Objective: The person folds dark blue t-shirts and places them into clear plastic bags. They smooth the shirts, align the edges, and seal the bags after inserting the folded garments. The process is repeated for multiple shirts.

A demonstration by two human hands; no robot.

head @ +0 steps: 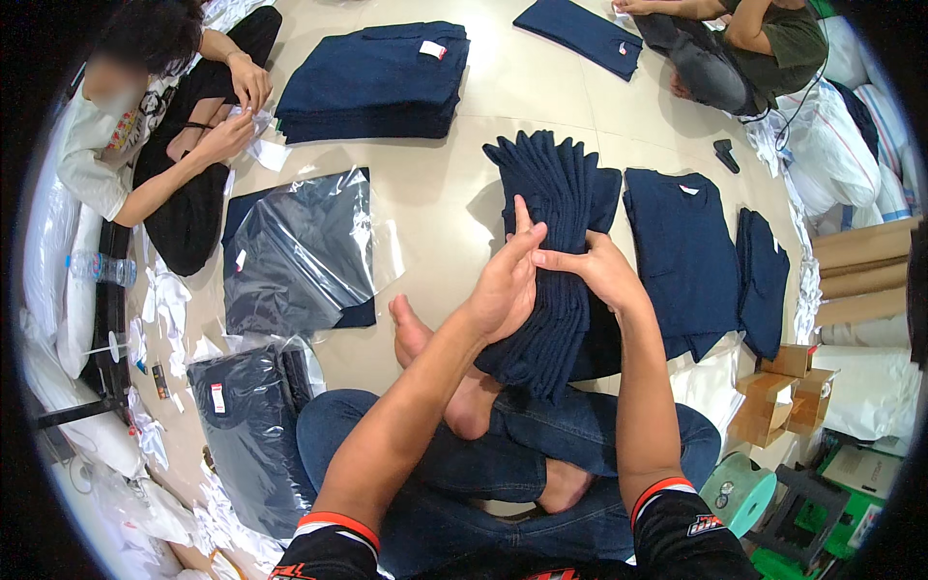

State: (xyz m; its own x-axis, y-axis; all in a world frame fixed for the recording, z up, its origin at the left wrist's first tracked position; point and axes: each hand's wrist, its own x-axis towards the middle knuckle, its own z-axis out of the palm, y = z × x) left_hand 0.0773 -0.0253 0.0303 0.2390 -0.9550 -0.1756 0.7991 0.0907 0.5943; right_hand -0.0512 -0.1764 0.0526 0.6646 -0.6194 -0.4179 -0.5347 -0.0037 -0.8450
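Observation:
A stack of folded navy garments [554,181], probably shirts, stands on edge in front of me, its layers fanned at the far end. Flat along its left side lies my left hand [507,283], fingers extended. My right hand [605,268] grips the right side, with the thumb laid across the top edges. Between them the two hands hold the stack over my crossed legs. Just right of it lies a folded navy shirt [681,254] with a small neck label. On the left, a clear plastic bag [312,246] covers more navy cloth.
Bagged garments [250,435] lie by my left knee. A tall navy pile [370,87] and a flat navy garment [580,36] are farther off. One co-worker [181,130] sits at left, another [747,58] at far right. Cardboard boxes [768,409] and a tape roll [736,493] stand at right.

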